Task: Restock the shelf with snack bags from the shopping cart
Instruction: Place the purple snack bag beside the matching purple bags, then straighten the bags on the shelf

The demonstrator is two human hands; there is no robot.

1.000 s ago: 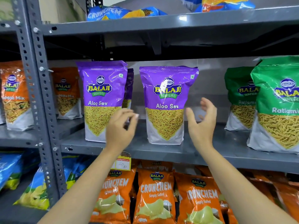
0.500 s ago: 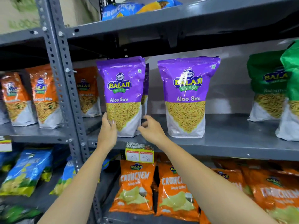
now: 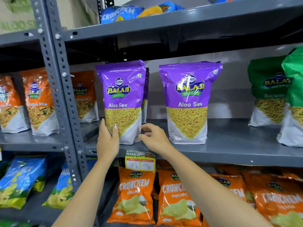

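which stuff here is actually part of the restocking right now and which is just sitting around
In the job:
- left Aloo Sev bag, standing upright on the middle shelf
- left hand, flat against that bag's lower left side
- right hand, at its lower right corner, contact unclear

Just there:
- right Aloo Sev bag
- green Balaji bags
- orange mix bags
- Crunchem bags
- price tag

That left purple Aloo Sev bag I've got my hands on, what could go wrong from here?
1. The left Aloo Sev bag stands at the shelf's front edge; a pull could tip it off.
2. Another purple bag stands close behind; pushing back might knock it over.
3. Only the left hand touches it; the right hand looks just off, so it could twist.
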